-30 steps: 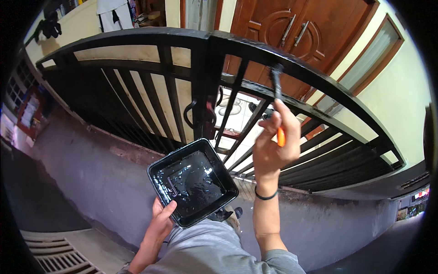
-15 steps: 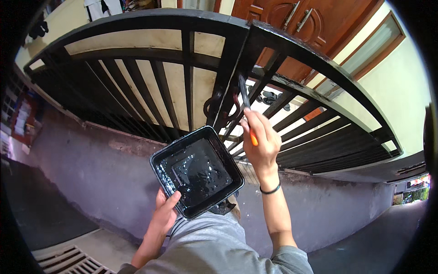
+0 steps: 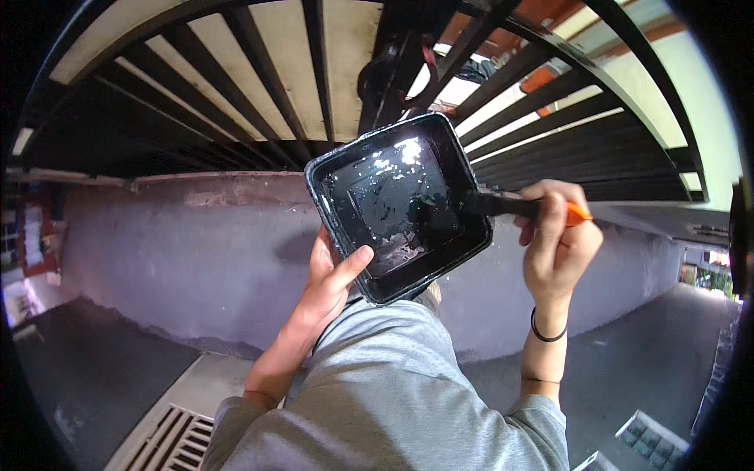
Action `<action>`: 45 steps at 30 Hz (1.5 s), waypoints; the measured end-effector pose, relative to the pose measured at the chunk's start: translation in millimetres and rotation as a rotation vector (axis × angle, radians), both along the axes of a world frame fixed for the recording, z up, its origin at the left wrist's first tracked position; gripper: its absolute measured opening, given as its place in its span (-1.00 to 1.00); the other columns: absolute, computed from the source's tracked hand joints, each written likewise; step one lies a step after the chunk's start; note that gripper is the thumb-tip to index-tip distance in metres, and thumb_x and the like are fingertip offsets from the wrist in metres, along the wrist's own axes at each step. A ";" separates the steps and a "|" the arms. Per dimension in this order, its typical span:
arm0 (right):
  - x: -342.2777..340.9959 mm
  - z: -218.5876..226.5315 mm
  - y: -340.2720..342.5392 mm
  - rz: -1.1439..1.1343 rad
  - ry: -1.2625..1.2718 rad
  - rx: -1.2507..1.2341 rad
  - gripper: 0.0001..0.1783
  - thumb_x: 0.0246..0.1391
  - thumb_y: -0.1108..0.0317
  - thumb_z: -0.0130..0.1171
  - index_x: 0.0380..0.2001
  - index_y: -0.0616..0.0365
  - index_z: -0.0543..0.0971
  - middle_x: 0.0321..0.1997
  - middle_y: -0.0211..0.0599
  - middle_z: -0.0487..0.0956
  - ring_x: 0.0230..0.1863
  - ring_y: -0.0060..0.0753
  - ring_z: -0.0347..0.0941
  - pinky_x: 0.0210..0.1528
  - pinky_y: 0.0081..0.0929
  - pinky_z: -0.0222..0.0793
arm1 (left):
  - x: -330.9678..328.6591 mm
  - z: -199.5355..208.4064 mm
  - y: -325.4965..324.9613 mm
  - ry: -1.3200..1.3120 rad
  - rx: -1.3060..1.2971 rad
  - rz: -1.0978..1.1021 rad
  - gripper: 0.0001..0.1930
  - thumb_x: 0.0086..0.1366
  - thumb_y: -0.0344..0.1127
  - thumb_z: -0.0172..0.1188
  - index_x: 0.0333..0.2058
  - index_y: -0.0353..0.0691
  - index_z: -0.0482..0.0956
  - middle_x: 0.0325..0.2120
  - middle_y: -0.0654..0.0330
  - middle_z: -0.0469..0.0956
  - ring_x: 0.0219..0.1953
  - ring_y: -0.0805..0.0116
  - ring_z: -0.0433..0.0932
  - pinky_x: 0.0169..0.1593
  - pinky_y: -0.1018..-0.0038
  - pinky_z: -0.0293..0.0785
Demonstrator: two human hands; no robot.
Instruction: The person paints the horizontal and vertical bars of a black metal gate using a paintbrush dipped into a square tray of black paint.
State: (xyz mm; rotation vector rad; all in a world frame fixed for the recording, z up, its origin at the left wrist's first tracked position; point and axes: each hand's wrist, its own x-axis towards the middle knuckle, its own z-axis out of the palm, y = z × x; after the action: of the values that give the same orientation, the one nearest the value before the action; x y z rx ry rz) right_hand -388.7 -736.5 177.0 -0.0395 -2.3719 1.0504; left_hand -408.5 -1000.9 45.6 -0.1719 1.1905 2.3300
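Note:
My left hand grips the lower left rim of a square black paint tray, thumb over the edge and fingers beneath it. Wet black paint glistens on the tray's bottom. In my right hand is a paintbrush, its handle dark with an orange end. The brush's head reaches over the tray's right rim, with the bristles inside and hard to tell apart from the black paint. Just beyond the tray stands a black metal gate with slanting bars and dark curved handles near its middle.
A grey wall runs below the gate on both sides. Pale slatted grating lies on the ground at lower left, and a block with square openings at lower right. Behind the bars at upper right are a reddish-brown door and dark footwear.
My right hand has brought the paintbrush down from the gate's upright to the tray. The tray has shifted up and right in view, and the view has tipped lower.

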 end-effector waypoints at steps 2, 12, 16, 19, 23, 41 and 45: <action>9.9 -10.6 -5.4 -0.021 -0.060 0.191 -0.86 0.38 0.43 0.16 -0.29 0.22 0.64 -0.43 -0.30 0.67 -0.57 -0.38 0.58 -0.48 -0.48 0.42 | 0.6 -2.4 -1.5 0.004 0.014 -0.025 -0.21 0.27 -0.37 0.48 0.37 -0.29 0.21 0.21 0.16 0.43 0.27 0.33 0.41 0.39 0.30 0.30; 48.5 -35.0 -22.8 -0.128 -0.062 0.175 -0.93 0.31 0.47 0.21 -0.28 0.22 0.64 -0.41 -0.25 0.69 -0.54 -0.30 0.61 -0.40 -0.48 0.49 | 2.2 -0.4 -6.7 0.006 0.025 -0.089 -0.23 0.27 -0.40 0.45 0.36 -0.26 0.21 0.23 0.14 0.42 0.29 0.31 0.42 0.40 0.26 0.31; 74.7 -46.1 -19.0 -0.066 0.071 0.054 -0.91 0.26 0.51 0.22 -0.25 0.29 0.67 -0.33 -0.20 0.72 -0.48 -0.27 0.63 -0.36 -0.47 0.51 | 13.5 2.3 -3.5 0.025 0.021 -0.084 -0.23 0.29 -0.41 0.43 0.37 -0.25 0.20 0.24 0.13 0.41 0.30 0.31 0.41 0.40 0.26 0.32; 85.0 -57.9 -21.9 -0.064 0.062 0.087 -0.89 0.30 0.47 0.23 -0.21 0.30 0.66 -0.31 -0.15 0.72 -0.51 -0.36 0.63 -0.37 -0.52 0.52 | 25.0 0.2 -4.7 0.004 0.025 -0.051 -0.35 0.38 -0.42 0.34 0.35 -0.25 0.24 0.22 0.15 0.44 0.27 0.34 0.42 0.38 0.29 0.32; 108.8 -76.8 -28.5 -0.067 0.149 -0.223 -0.81 0.41 0.42 0.15 -0.12 0.38 0.62 -0.29 -0.08 0.71 -0.49 -0.42 0.66 -0.42 -0.58 0.56 | 46.9 -0.9 -5.0 -0.017 -0.021 0.016 -0.46 0.45 -0.41 0.25 0.33 -0.25 0.28 0.20 0.17 0.46 0.24 0.37 0.44 0.36 0.32 0.34; 109.6 -94.1 -82.0 -0.071 0.114 -0.738 -0.65 0.53 0.23 0.02 0.02 0.36 0.57 -0.28 0.01 0.73 -0.51 -0.44 0.64 -0.43 -0.53 0.55 | 73.4 14.5 -40.2 0.034 0.096 0.191 -0.56 0.52 -0.38 0.17 0.30 -0.24 0.34 0.15 0.17 0.53 0.17 0.38 0.54 0.26 0.35 0.50; 83.8 -93.6 -88.6 -0.119 0.024 -1.124 -0.55 0.56 0.10 -0.05 0.05 0.35 0.53 -0.29 0.01 0.72 -0.57 -0.41 0.60 -0.50 -0.46 0.58 | 52.4 19.8 -57.5 0.019 0.089 0.175 -0.55 0.53 -0.39 0.16 0.31 -0.23 0.33 0.18 0.18 0.51 0.20 0.37 0.52 0.27 0.34 0.48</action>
State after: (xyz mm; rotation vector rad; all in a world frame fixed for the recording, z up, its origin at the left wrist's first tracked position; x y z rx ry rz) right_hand -304.9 -825.1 83.5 -0.5481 -1.4464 2.1293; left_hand -356.1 -1058.4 65.4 -0.2309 1.1183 2.5361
